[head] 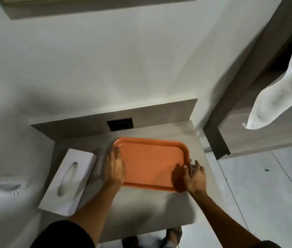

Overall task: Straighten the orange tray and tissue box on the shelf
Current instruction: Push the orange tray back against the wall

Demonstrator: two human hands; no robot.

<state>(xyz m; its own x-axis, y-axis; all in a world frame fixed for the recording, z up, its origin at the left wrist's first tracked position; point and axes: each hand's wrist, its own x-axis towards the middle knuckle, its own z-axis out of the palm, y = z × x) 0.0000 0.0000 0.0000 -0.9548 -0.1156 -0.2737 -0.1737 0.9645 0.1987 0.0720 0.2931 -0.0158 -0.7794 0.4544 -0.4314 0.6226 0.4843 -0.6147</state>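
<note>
Motion blur softens our left hand [115, 167], so we cannot tell exactly how its fingers meet the orange tray [152, 163]; it lies flat and spread over the tray's left rim. Our right hand [194, 176] sits at the tray's right edge, fingers loosely spread and curled against the rim, casting a dark shadow onto the tray. Both forearms reach forward, the upper sleeves cut off by the frame. The tray lies between our hands on the grey shelf [141, 208]. The white tissue box [68, 181] rests angled just left of our left hand, overhanging the shelf's left edge. A dark wall socket [120, 124] sits beyond our hands.
</note>
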